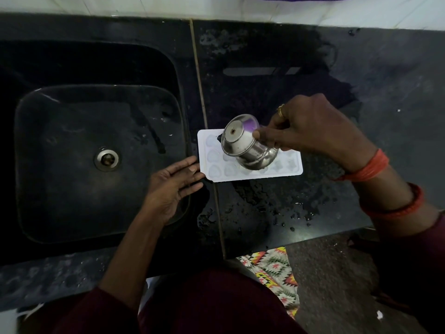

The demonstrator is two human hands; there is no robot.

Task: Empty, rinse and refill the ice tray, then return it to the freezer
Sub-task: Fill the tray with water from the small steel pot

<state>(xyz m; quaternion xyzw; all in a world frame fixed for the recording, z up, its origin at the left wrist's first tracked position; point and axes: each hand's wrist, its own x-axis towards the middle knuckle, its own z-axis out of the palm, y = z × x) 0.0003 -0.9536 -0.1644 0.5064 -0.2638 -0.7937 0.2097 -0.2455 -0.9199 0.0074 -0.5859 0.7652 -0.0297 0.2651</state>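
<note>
The right fingers (262,135) are curled round the side of a steel cup (245,145), thumb and fingertips pinching its wall, and they hold it tipped well over so that its base faces us and its mouth points down over the middle of the ice tray (202,145). The left fingers (190,168) lie straight and together, gripping nothing, with their tips against the tray's left short edge.

Behind them, the right hand (313,131) wears a gold ring (280,111) and red threads (368,165) at the wrist; the left hand (173,184) hangs over the rim of the sink (60,141).

The tray lies flat on the black surface (277,208), just beside the sink, its left corner at the seam. We judge this to be the refill (we cannot make out the stream itself, and how full the pockets are is hard to tell).

The tray looks like thin white plastic: light, and likely to bend. With water in it, we expect it to sag and spill if lifted by one corner. We would take it by both short ends and keep it level. The surface around it is wet, so it may slide under a push.

We can read no brand, label or writing on the tray or the cup.
</note>
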